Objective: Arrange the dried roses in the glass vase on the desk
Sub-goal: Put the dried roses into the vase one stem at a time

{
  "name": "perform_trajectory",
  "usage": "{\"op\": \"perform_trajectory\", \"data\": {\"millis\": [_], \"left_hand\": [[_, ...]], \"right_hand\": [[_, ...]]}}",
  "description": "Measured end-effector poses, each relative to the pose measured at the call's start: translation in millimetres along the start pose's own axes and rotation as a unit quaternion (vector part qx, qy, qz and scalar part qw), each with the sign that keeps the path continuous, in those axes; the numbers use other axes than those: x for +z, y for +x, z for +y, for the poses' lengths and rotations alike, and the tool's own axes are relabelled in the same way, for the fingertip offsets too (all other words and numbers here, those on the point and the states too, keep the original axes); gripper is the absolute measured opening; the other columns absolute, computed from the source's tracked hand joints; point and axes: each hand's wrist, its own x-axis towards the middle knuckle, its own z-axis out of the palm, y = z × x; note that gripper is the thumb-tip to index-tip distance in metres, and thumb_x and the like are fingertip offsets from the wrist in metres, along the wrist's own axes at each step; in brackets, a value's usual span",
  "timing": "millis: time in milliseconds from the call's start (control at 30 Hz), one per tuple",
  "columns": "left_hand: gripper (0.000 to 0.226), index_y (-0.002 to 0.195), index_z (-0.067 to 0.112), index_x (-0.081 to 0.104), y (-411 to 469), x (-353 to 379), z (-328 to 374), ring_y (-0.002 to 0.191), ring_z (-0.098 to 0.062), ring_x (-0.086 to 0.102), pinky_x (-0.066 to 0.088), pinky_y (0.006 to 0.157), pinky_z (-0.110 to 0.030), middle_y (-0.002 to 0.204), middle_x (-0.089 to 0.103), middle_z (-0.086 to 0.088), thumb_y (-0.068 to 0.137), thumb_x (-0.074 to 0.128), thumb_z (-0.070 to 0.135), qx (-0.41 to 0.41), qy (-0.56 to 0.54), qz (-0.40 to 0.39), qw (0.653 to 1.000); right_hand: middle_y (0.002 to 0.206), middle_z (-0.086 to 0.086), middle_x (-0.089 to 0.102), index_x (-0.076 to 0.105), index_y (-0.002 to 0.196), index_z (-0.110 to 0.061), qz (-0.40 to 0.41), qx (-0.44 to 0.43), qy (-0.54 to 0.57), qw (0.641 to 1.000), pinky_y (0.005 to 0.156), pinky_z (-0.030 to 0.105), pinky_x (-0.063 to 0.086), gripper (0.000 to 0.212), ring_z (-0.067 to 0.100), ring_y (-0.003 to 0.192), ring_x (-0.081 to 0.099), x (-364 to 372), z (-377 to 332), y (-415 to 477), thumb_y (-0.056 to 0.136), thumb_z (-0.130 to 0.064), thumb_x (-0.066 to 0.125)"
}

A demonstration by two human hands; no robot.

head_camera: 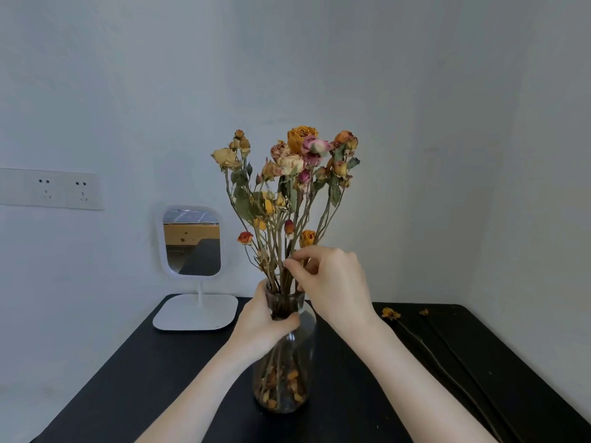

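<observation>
Arranging step: left hand (267,318) is gripping the neck of the clear glass vase (307,346), mid-frame on the black desk (144,378); right hand (332,282) is pinching stems of the dried orange-and-pink roses (302,140). Next, likely: gentle repositioning.

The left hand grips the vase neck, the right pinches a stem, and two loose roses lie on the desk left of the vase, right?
One slip: the head view shows the loose roses on the desk right of the vase, not left. The rest holds.
</observation>
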Motion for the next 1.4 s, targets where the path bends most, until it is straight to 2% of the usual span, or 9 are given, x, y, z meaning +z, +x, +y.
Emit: {"op": "perform_trajectory", "data": {"millis": [133, 333, 500, 633, 700, 867, 1133, 1267, 1400], "left_hand": [[0.061, 0.122, 0.025, 0.044, 1, 1, 0, 0.097, -0.003, 0.062, 0.052, 0.085, -0.026, 0.102, 0.066, 0.012, 0.069, 0.075, 0.027, 0.002, 0.004, 0.003, 1.0], [0.066, 0.126, 0.022, 0.043, 1, 0, 0, 0.1, -0.004, 0.061, 0.052, 0.088, -0.029, 0.105, 0.064, 0.012, 0.069, 0.076, 0.027, 0.002, 0.006, 0.006, 1.0], [0.064, 0.124, 0.028, 0.043, 3, 1, -3, 0.098, -0.001, 0.06, 0.05, 0.082, -0.022, 0.103, 0.064, 0.015, 0.068, 0.077, 0.029, -0.001, 0.01, 0.01, 1.0], [0.063, 0.124, 0.029, 0.044, 4, 2, -4, 0.095, 0.002, 0.06, 0.047, 0.075, -0.016, 0.101, 0.064, 0.016, 0.069, 0.076, 0.029, 0.002, 0.02, 0.016, 1.0], [0.064, 0.125, 0.029, 0.043, 4, 2, -4, 0.096, 0.002, 0.059, 0.046, 0.076, -0.016, 0.102, 0.063, 0.017, 0.069, 0.076, 0.028, 0.004, 0.016, 0.014, 1.0], [0.061, 0.122, 0.027, 0.044, 2, 0, -3, 0.101, -0.003, 0.059, 0.048, 0.087, -0.028, 0.103, 0.063, 0.016, 0.067, 0.07, 0.03, 0.011, 0.013, -0.002, 1.0], [0.048, 0.112, 0.038, 0.042, 0, 0, -2, 0.095, 0.012, 0.047, 0.036, 0.089, -0.024, 0.101, 0.052, 0.029, 0.076, 0.071, 0.026, -0.007, 0.003, 0.0, 1.0], [0.042, 0.102, 0.046, 0.042, -3, 2, -1, 0.092, 0.006, 0.05, 0.037, 0.085, -0.024, 0.098, 0.052, 0.03, 0.077, 0.071, 0.028, -0.017, -0.007, 0.006, 1.0], [0.044, 0.109, 0.036, 0.048, -4, 3, 0, 0.1, -0.006, 0.053, 0.041, 0.088, -0.028, 0.105, 0.057, 0.018, 0.073, 0.074, 0.039, -0.026, -0.024, 0.01, 0.999]], "right_hand": [[0.061, -0.009, 0.06, 0.073, 0.095, -0.022, 0.004, -0.003, -0.005, 1.0, 0.055, 0.019, 0.048, 0.021, 0.007, 0.053, 0.056, 2, 0, -2, 0.088, -0.036, 0.059], [0.071, -0.003, 0.07, 0.074, 0.093, -0.024, 0.004, -0.008, -0.038, 0.999, 0.058, 0.023, 0.051, 0.021, 0.012, 0.061, 0.061, 4, -6, 1, 0.088, -0.038, 0.058], [0.059, -0.006, 0.064, 0.074, 0.082, -0.024, 0.048, -0.016, -0.046, 0.998, 0.05, 0.018, 0.041, 0.022, 0.008, 0.051, 0.051, 5, -7, -1, 0.085, -0.041, 0.061], [0.064, -0.006, 0.063, 0.074, 0.087, -0.023, 0.032, -0.01, -0.05, 0.998, 0.049, 0.011, 0.034, 0.021, 0.006, 0.054, 0.049, 9, -5, -4, 0.085, -0.039, 0.062], [0.072, -0.004, 0.069, 0.074, 0.093, -0.023, 0.022, -0.015, -0.044, 0.999, 0.055, 0.014, 0.042, 0.021, 0.008, 0.061, 0.058, 9, -5, -5, 0.085, -0.038, 0.063], [0.066, -0.007, 0.067, 0.071, 0.103, -0.024, 0.009, -0.001, -0.004, 1.0, 0.059, 0.008, 0.043, 0.027, 0.0, 0.054, 0.056, -10, 6, -12, 0.083, -0.04, 0.062], [0.058, -0.005, 0.064, 0.069, 0.097, -0.021, -0.012, 0.165, -0.012, 0.986, 0.054, 0.025, 0.049, 0.02, 0.005, 0.044, 0.054, -55, 71, -47, 0.086, -0.036, 0.061], [0.061, -0.004, 0.065, 0.069, 0.092, -0.023, -0.044, 0.246, -0.039, 0.967, 0.056, 0.024, 0.047, 0.015, 0.005, 0.048, 0.054, -67, 111, -73, 0.086, -0.035, 0.061], [0.07, -0.005, 0.066, 0.063, 0.096, -0.021, -0.15, 0.346, -0.117, 0.919, 0.06, 0.024, 0.049, 0.017, 0.005, 0.056, 0.057, -72, 143, -101, 0.086, -0.035, 0.062]]}}
